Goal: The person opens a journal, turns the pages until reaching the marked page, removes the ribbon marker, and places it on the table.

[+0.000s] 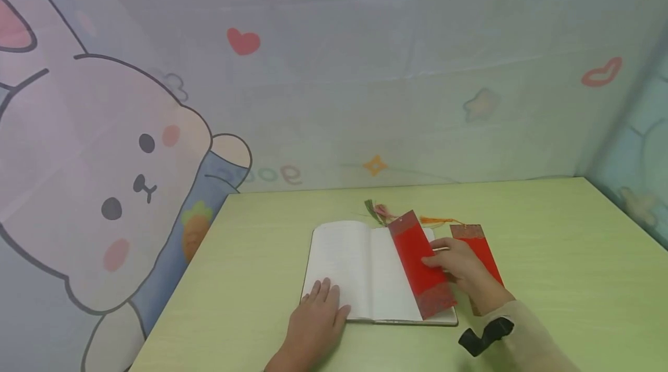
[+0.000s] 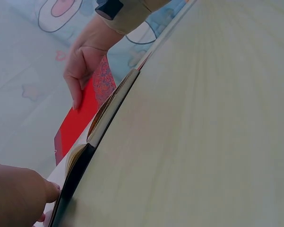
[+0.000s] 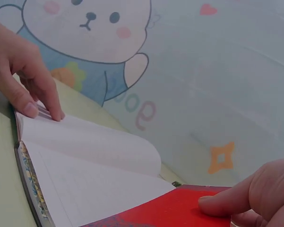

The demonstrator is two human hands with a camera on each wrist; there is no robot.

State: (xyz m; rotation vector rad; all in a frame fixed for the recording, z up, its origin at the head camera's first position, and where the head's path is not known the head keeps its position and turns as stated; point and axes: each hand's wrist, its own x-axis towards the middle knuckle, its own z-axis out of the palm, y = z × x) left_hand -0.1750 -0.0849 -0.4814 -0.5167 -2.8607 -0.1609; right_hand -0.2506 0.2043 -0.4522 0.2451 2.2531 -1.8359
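An open notebook [image 1: 336, 256] with blank-looking pages lies on the table. My left hand [image 1: 315, 325] rests on the lower left corner of its left page, fingers extended; in the right wrist view the left fingers [image 3: 42, 92] press the page near its edge. Between thumb and fingers, my right hand [image 1: 461, 267] pinches the right edge of a red bookmark [image 1: 414, 253] with darker patterned ends. This bookmark slants over the right page, with a green and pink tassel [image 1: 381, 211] by its upper end. In the left wrist view, the bookmark [image 2: 82, 111] stands tilted above the page.
A second red bookmark [image 1: 482, 247] with an orange tassel [image 1: 438, 221] lies right of the notebook, partly hidden by my right hand. The pale green table [image 1: 250, 244] meets a printed cloth backdrop [image 1: 339, 99] behind. A black strap [image 1: 485, 337] hangs at my right wrist.
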